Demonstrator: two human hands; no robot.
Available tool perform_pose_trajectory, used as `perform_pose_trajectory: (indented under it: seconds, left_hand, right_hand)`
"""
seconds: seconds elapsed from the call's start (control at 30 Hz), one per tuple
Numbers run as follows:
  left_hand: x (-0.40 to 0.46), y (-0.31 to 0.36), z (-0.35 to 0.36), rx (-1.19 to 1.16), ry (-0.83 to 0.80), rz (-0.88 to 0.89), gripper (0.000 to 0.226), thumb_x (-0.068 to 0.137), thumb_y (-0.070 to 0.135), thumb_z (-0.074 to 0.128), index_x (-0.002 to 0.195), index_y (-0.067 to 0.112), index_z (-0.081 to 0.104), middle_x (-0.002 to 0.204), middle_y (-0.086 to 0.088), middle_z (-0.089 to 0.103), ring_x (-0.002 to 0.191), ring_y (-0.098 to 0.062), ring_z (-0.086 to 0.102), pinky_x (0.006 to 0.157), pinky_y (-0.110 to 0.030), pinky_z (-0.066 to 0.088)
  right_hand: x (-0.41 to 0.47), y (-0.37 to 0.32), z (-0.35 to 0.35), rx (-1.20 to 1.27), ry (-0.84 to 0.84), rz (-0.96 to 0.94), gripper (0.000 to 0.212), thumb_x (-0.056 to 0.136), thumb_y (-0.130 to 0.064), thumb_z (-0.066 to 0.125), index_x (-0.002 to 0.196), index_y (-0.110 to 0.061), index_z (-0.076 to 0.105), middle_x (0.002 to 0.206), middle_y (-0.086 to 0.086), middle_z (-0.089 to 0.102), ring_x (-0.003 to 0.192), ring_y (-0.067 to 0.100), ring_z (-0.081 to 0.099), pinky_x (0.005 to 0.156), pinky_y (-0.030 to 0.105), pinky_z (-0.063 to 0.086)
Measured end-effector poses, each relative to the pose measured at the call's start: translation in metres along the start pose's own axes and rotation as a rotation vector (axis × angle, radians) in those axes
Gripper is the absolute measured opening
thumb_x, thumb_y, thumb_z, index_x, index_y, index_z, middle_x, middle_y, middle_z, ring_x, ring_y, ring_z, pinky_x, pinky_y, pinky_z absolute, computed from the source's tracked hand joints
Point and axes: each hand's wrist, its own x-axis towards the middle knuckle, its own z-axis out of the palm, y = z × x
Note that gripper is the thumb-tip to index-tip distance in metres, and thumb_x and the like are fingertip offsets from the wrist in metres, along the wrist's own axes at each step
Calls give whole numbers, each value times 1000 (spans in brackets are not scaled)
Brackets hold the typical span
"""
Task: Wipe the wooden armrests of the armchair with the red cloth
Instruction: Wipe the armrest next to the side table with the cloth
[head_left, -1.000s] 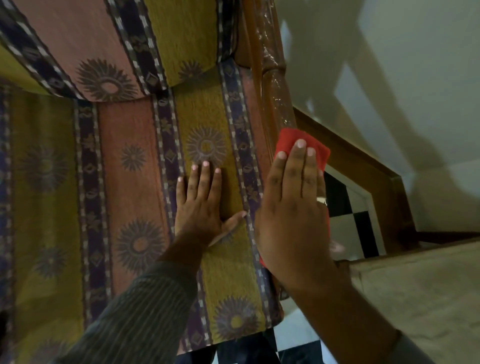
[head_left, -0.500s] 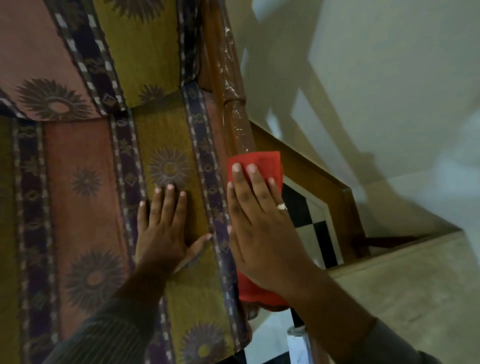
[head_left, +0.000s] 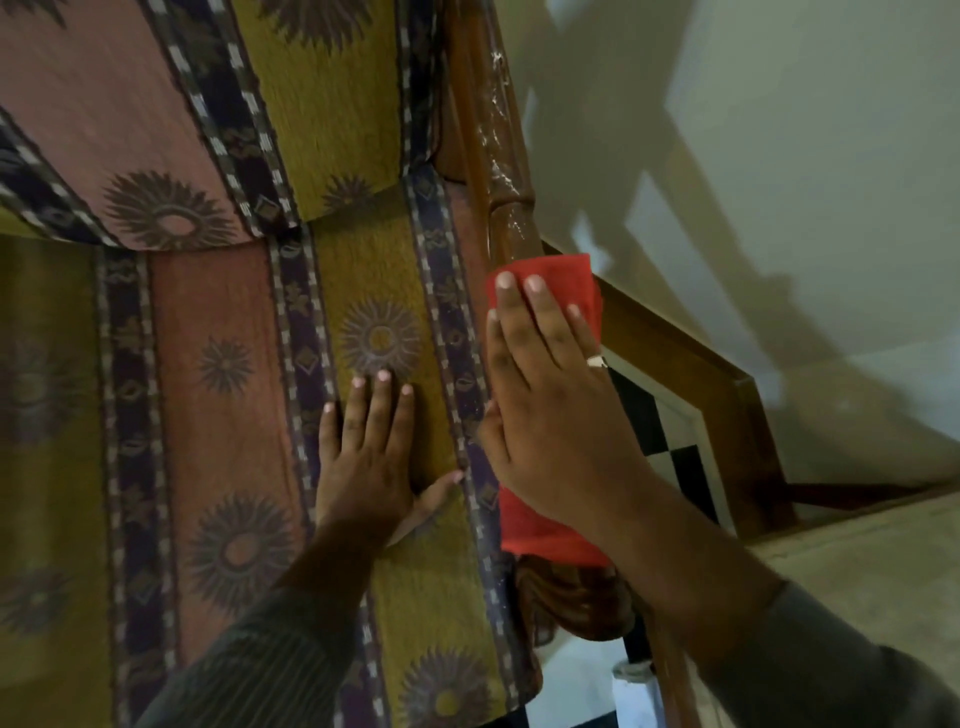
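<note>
Two hands are at work on the armchair, and only one carries the job: our right hand (head_left: 550, 410) lies flat, fingers straight and together, pressing the red cloth (head_left: 545, 280) down over the wooden armrest (head_left: 511, 218), while our left hand (head_left: 371, 452) rests spread and empty on the patterned seat cushion (head_left: 218, 332), just beside the rail, as a brace. The armrest runs away from us, its long axis going from the carved front end (head_left: 566, 597) near our wrist up toward the backrest (head_left: 311, 104) at the top of the view, so the rail lies straight ahead of the right fingertips (head_left: 505, 280). That is the relation we judge the next stroke depends on: the cloth must travel along the rail, not across it, and the right hand is clearly the nearer one. The bare, glossy stretch beyond the cloth still looks streaked. Compared with half a second ago, the right hand and cloth sit at much the same spot on the rail, the ring (head_left: 596, 361) on one finger shows more plainly, and the left hand has kept its place on the cushion. The other armrest is out of view.
</note>
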Motion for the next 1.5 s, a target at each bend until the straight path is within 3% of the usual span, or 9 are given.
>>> perform_pose_trajectory:
  seconds: [0.07, 0.27, 0.53, 0.6, 0.8, 1.03, 1.13, 1.33, 1.5]
  left_hand:
    - [1, 2, -3, -1, -12, 3, 108, 80, 88, 26, 157, 12, 18, 167, -14, 12, 154, -35, 8, 120, -61, 12]
    - [1, 7, -17, 2, -73, -22, 110, 79, 89, 12, 157, 12, 20, 166, -14, 13, 153, -36, 11, 120, -62, 15]
    - [39, 7, -17, -6, -48, -83, 112, 71, 93, 8, 158, 22, 7, 168, -8, 2, 154, -33, -1, 120, -63, 1]
    - [59, 2, -20, -3, -31, -67, 110, 71, 90, 15, 158, 25, 2, 168, -6, -3, 154, -32, -7, 120, -64, 0]
    - [108, -28, -38, 20, 0, -23, 116, 66, 97, -1, 158, 27, -3, 168, -6, -9, 154, -29, -12, 121, -61, -2]
    - [115, -36, -35, 37, 63, 15, 110, 73, 94, 5, 159, 26, 9, 168, -8, 4, 155, -32, 1, 121, -63, 5]
    - [114, -37, -36, 11, 80, 21, 109, 73, 93, 6, 158, 25, 14, 168, -7, 9, 155, -32, 4, 121, -62, 5]
    - [114, -39, -32, 16, 79, 12, 108, 75, 95, 21, 158, 26, 14, 168, -6, 7, 155, -30, 0, 121, -61, 3]
    - [115, -38, -30, 14, 93, 14, 107, 75, 94, 22, 158, 25, 16, 168, -7, 10, 155, -32, 5, 121, -61, 5]
  right_hand:
    - [16, 3, -2, -15, 9, -17, 74, 92, -44, 27, 152, -1, 25, 163, 16, 15, 152, 30, 8, 122, 51, 16]
    - [26, -2, -4, 113, 40, 189, 76, 96, -44, 33, 154, -1, 9, 163, 21, 5, 152, 33, 5, 122, 49, 20]
    - [36, -6, -5, -61, 3, 84, 84, 91, -51, 34, 153, 2, 16, 163, 22, 6, 152, 35, 3, 122, 52, 12]
    - [39, -5, -5, -18, 28, 102, 83, 92, -50, 36, 153, 2, 15, 162, 22, 7, 152, 34, 4, 123, 50, 12]
    - [39, -5, -7, 158, 42, 279, 73, 100, -42, 28, 154, 2, 5, 162, 24, 2, 151, 35, 3, 122, 47, 18]
    - [62, 6, -6, -79, 18, -18, 71, 93, -40, 18, 151, 1, 24, 162, 21, 15, 151, 34, 9, 121, 52, 17]
    - [80, 11, -7, -36, 52, -11, 71, 93, -40, 18, 152, -1, 23, 163, 18, 13, 152, 30, 7, 123, 49, 14]
    - [101, 20, -8, 147, 41, 98, 74, 95, -42, 21, 155, -3, 0, 164, 18, -4, 152, 29, -6, 124, 46, 9]
    - [117, 20, -12, 27, 42, 9, 73, 92, -41, 19, 153, -1, 18, 164, 18, 7, 152, 30, 3, 123, 49, 9]
